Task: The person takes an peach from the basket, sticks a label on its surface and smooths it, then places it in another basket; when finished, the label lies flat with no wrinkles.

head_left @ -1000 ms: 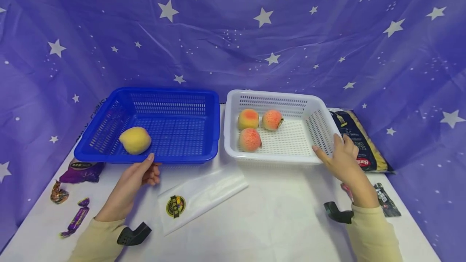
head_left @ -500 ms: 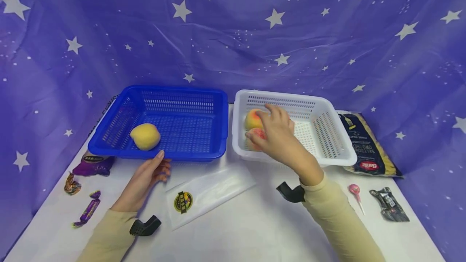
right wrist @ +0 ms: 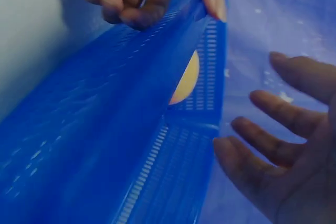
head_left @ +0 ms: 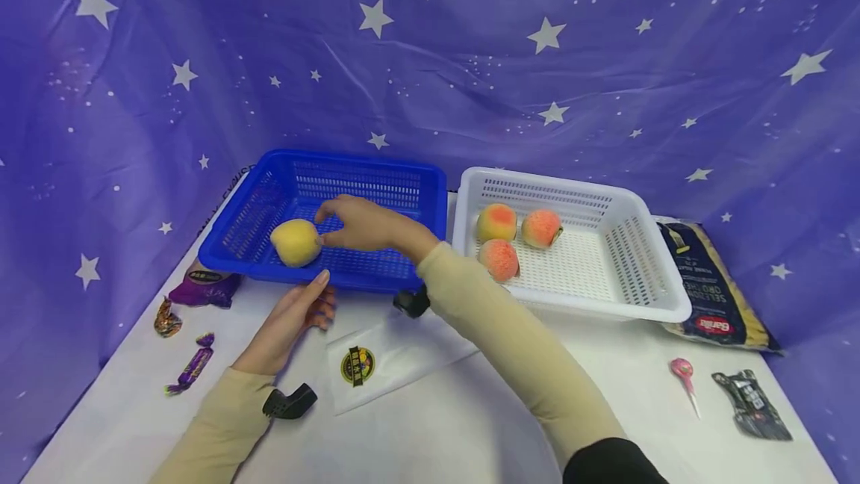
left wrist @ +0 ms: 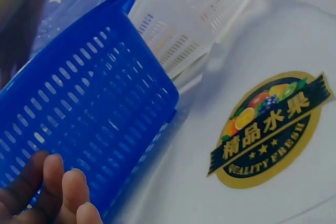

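Note:
A yellow, peach-shaped fruit lies in the left front part of the blue basket. My right hand is over this basket, thumb and fingers spread, with the fingertips right beside the fruit. In the right wrist view its fingers are apart with nothing between them. My left hand holds the basket's front rim, thumb over the edge and fingers curled outside the wall. On the right, a white basket contains an orange-yellow fruit and two reddish fruits.
A clear bag with a fruit label lies before the baskets. Wrapped candies and a purple packet are at the left. A pasta bag, a lollipop and a black packet lie at the right.
My right hand has swept left from the white basket's right side, across its fruits, into the blue basket beside the yellow fruit. The left hand stays at the blue rim.

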The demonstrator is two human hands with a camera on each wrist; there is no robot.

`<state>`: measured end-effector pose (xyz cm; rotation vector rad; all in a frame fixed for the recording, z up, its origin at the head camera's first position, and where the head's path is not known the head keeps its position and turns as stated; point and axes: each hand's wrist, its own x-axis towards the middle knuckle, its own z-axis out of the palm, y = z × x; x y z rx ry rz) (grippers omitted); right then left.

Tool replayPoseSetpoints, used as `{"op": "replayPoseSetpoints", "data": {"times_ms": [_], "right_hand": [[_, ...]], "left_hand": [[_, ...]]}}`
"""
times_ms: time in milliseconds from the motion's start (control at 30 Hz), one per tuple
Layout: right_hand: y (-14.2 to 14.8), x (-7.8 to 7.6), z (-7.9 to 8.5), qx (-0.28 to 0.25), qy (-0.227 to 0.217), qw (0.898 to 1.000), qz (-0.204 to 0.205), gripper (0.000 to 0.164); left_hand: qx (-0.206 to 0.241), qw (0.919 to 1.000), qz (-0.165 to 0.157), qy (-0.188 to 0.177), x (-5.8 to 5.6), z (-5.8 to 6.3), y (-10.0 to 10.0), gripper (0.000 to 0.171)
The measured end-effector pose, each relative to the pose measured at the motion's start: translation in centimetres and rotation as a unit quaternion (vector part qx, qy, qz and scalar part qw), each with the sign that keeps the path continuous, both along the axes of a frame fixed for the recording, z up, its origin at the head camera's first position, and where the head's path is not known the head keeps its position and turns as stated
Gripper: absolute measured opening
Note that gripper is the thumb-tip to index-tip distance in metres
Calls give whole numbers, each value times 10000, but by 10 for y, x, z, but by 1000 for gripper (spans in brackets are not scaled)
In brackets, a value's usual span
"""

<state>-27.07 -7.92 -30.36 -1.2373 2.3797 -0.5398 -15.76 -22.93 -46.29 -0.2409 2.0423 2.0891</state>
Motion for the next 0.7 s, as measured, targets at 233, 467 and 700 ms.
{"op": "replayPoseSetpoints", "data": {"times_ms": [233,467,700], "right_hand": [[-61,-9,-12,1406,322,9887,409,44],[-89,-6,-14,2384,311,9706,134,46],[-101,0,-23,2750,524,9582,-596,65]], "left_hand": [[-17,9999,78,80,1,-1,0,62],[-218,9996,100,156,8,17,8,64],[-224,9996,177,-13,14,40,12,52]]}}
